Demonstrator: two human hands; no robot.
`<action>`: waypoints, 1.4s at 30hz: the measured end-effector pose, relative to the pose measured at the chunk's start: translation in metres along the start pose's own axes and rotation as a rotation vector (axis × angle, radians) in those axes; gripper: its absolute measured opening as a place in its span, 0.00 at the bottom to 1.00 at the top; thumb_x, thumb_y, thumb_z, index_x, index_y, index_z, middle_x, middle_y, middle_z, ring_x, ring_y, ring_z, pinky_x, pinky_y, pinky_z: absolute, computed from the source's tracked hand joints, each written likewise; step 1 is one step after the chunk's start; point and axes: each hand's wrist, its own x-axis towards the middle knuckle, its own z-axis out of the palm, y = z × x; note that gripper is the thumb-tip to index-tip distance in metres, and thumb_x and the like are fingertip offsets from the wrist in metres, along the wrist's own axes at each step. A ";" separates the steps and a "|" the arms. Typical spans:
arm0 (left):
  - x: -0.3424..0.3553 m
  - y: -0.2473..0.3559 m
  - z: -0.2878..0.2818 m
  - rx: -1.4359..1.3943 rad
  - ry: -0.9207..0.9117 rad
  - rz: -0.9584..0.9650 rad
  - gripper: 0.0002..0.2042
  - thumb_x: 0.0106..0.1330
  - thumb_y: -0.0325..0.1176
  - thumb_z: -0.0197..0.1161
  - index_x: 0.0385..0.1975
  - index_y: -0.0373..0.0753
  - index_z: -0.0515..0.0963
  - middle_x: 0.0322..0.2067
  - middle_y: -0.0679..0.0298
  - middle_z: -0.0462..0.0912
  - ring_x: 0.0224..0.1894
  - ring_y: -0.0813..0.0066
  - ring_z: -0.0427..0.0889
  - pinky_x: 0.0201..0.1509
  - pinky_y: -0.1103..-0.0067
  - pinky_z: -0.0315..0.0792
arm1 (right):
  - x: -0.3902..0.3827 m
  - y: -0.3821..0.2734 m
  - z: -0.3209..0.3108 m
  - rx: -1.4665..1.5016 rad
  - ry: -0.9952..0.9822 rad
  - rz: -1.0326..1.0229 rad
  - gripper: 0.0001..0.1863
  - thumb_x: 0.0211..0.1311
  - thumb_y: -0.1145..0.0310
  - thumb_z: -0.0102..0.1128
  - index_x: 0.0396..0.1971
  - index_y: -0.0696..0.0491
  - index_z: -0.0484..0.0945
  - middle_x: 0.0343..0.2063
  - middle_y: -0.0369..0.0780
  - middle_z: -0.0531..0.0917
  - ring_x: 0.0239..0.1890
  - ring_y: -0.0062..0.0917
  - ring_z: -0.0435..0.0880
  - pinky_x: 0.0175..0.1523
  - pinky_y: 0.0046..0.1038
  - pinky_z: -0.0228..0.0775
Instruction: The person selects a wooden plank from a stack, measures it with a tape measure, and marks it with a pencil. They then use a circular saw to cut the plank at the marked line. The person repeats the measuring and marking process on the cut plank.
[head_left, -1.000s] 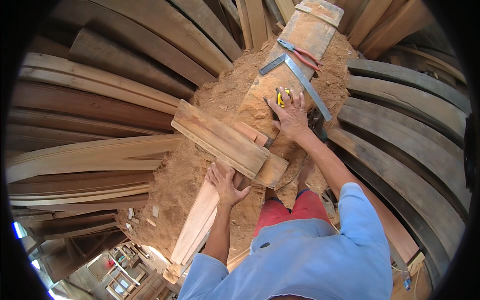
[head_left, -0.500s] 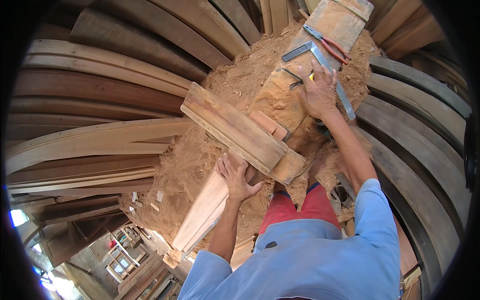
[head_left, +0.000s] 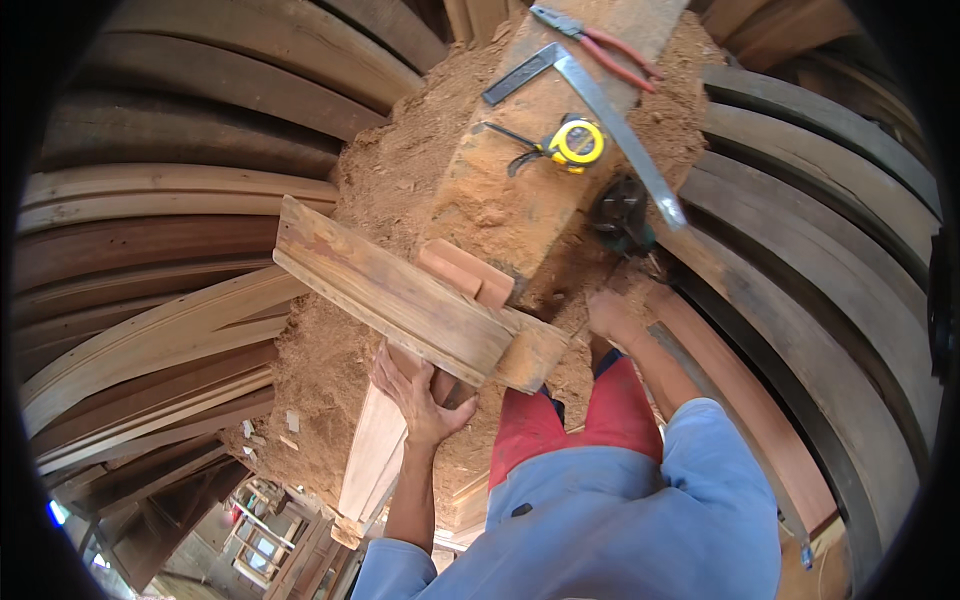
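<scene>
Head view: stacked boards are hemming both sides, leaving sawdust between. Our left hand is lying loosely spread at the pale board, lower centre, beside the moulded plank. Our blurred right hand, whose grip we cannot tell, is no longer covering the yellow tape measure, which is lying upper centre, inside the counter's edges.
</scene>
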 end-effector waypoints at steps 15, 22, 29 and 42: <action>0.001 -0.005 0.002 -0.058 -0.087 -0.100 0.56 0.36 0.63 0.84 0.69 0.64 0.59 0.73 0.23 0.36 0.75 0.20 0.39 0.70 0.31 0.37 | 0.229 0.132 0.057 -0.509 -0.035 0.166 0.17 0.62 0.70 0.56 0.49 0.57 0.83 0.45 0.52 0.87 0.51 0.46 0.86 0.55 0.43 0.80; 0.003 -0.005 -0.001 -0.015 -0.054 -0.061 0.52 0.37 0.61 0.83 0.66 0.60 0.62 0.73 0.25 0.37 0.75 0.22 0.41 0.70 0.31 0.39 | 0.180 0.134 0.023 -0.376 0.008 0.197 0.16 0.65 0.68 0.55 0.50 0.55 0.84 0.47 0.50 0.87 0.53 0.46 0.86 0.56 0.41 0.80; 0.004 -0.006 0.002 -0.039 0.020 0.013 0.44 0.37 0.54 0.81 0.58 0.49 0.69 0.74 0.28 0.38 0.75 0.23 0.40 0.71 0.32 0.35 | -0.026 0.042 -0.069 0.281 0.342 0.162 0.19 0.55 0.63 0.69 0.43 0.58 0.82 0.38 0.58 0.86 0.47 0.53 0.84 0.52 0.47 0.77; 0.000 0.004 -0.024 0.049 -0.093 -0.121 0.46 0.37 0.61 0.79 0.62 0.52 0.74 0.75 0.32 0.40 0.76 0.24 0.34 0.71 0.30 0.30 | -0.286 -0.090 -0.065 0.973 0.522 0.375 0.09 0.53 0.74 0.68 0.34 0.59 0.81 0.23 0.37 0.81 0.22 0.21 0.79 0.28 0.28 0.70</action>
